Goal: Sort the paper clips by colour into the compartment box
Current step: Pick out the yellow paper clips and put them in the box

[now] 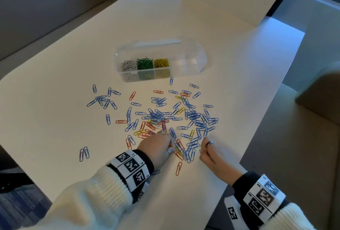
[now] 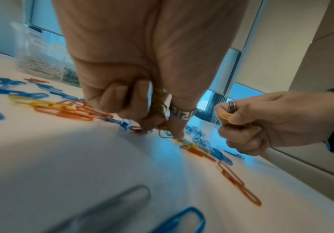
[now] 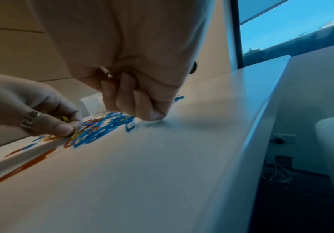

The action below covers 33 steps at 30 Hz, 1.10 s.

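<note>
The step in hand is judged to be the gathering of the last yellow clips out of the mixed scatter [image 1: 165, 119] on the white table [image 1: 55, 110]. The left hand [image 1: 158, 147] is lowered onto the near side of the heap, its fingers curled round a small bunch of yellow clips [image 2: 159, 102] held against the palm, while its fingertips [image 2: 175, 132] are pressed down at another yellow clip [image 2: 188, 142] lying among orange and blue ones. The right hand [image 1: 211, 154] is set just beside the heap, its fingers clenched and a yellow clip [image 2: 226, 116] pinched between thumb and forefinger. The compartment box [image 1: 160, 60] is placed well beyond the heap, a clear plastic tray with its lid folded back; silver, green and yellow clips are already lodged in three adjoining compartments, and the remaining space on the right appears bare. Blue clips are seen to dominate what is left, with orange fewer and yellow sparse. The next move is judged to call for a fine pinch on thin, smooth, coated wire that lies flat and slides easily, loops being liable to hook into neighbours; the collected bunch must then be carried over to the yellow compartment without a loose clip being shed into the green beside it.
</note>
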{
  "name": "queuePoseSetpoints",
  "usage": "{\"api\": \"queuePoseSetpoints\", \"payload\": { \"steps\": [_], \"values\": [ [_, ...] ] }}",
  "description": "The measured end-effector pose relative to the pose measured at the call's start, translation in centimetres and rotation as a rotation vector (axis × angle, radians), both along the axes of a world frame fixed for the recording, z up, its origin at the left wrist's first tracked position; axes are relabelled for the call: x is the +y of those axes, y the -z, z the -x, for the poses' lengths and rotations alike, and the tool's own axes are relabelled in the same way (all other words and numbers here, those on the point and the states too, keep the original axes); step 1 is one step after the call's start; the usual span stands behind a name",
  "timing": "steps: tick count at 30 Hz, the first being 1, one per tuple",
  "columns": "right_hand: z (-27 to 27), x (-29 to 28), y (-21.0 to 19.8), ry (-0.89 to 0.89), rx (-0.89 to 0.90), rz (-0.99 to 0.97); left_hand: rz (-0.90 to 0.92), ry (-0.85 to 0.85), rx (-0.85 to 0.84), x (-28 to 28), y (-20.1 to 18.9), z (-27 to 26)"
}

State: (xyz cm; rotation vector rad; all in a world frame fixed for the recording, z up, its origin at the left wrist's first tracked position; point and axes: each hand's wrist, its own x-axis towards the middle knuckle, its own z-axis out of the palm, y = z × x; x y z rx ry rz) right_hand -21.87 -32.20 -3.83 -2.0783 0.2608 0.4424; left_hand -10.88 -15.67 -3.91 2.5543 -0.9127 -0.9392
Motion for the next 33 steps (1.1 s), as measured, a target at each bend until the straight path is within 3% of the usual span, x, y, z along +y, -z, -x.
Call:
{"api": "queuePoseSetpoints", "payload": {
  "steps": [6,9,13,15,19,22,24,29,33],
  "values": [
    [-0.9,-0.4,-0.5,0.088,-0.06,-0.103,0.185,-0.2,0.399,1.2,-1.0,-1.1],
    [-1.2,-0.6,0.2,0.098,-0.061,-0.075,0.349,-0.389,0.712,1.3,-2.1,-1.3],
    [-2.1,-0.9,0.3,0.259,-0.118,-0.224,0.638,-0.611,1.147,0.8,-3.0,-1.8],
    [-2.8,-1.6,0.6,0.245,-0.139,-0.141,0.69,-0.603,1.245,0.6,-3.2,-2.0],
    [-4.2,-2.1,0.6,0.049,-0.134,0.15,0.763,-0.566,1.367,0.4,-3.2,-1.8],
    [-4.8,-2.3,0.2,-0.112,-0.137,0.274,0.666,-0.621,1.267,0.2,-2.8,-1.3],
    [-5.2,-2.6,0.2,-0.19,-0.129,0.338,0.545,-0.612,1.072,-0.1,-2.6,-1.0],
    [-6.1,-2.9,0.3,-0.202,-0.059,0.39,0.239,-0.101,0.258,0.0,-1.5,-0.5],
    [-6.3,-3.0,0.4,-0.241,-0.002,0.428,0.09,0.052,0.013,0.2,-0.4,-0.2]
  ]
}}
